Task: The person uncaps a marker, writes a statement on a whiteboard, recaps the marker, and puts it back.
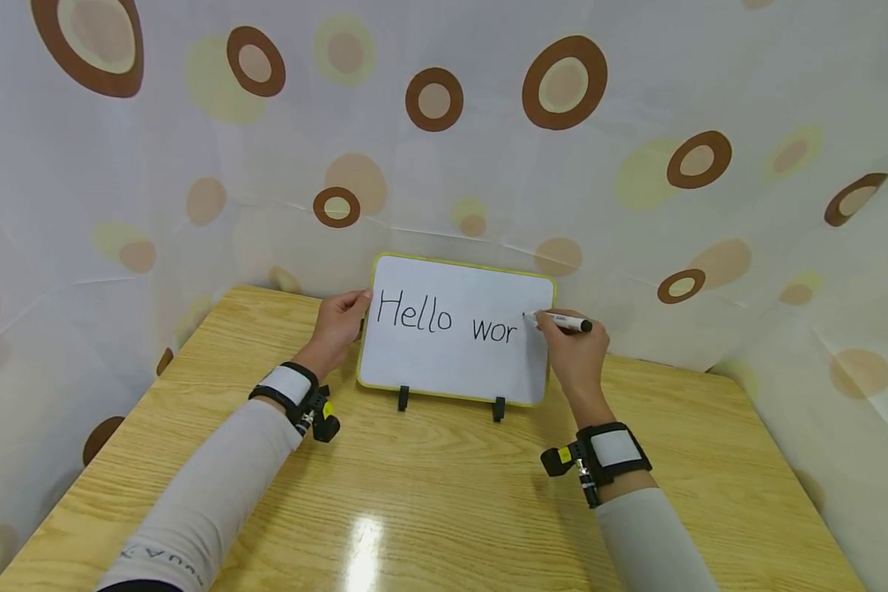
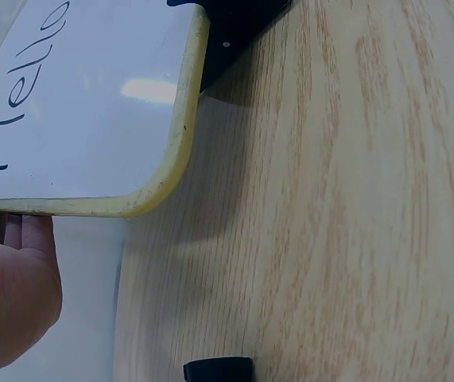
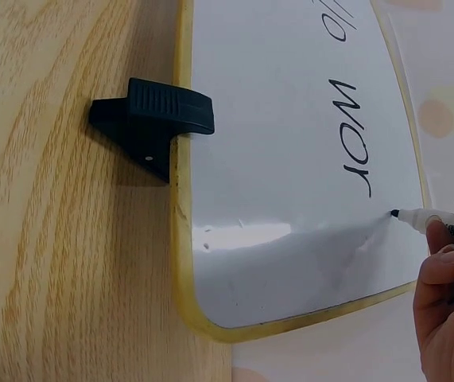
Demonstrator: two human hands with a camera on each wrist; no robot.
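A small whiteboard point(image 1: 444, 370) with a yellow frame leans upright on black stand feet, bearing the handwritten words "Hello wor" in black. My left hand point(image 1: 338, 327) grips its left edge; in the left wrist view, the fingers of that hand point(image 2: 16, 290) go behind the frame. My right hand point(image 1: 579, 349) pinches a white marker point(image 1: 568, 321) with a black end. In the right wrist view the marker's dark tip point(image 3: 395, 213) is at the board's surface, just past the letter r. Whether the tip touches cannot be told.
The board stands toward the back of a light wooden table point(image 1: 429, 493). Behind and beside it hangs a pale curtain point(image 1: 488, 164) with brown and yellow circles. A black stand foot point(image 3: 155, 115) hooks over the board's lower frame.
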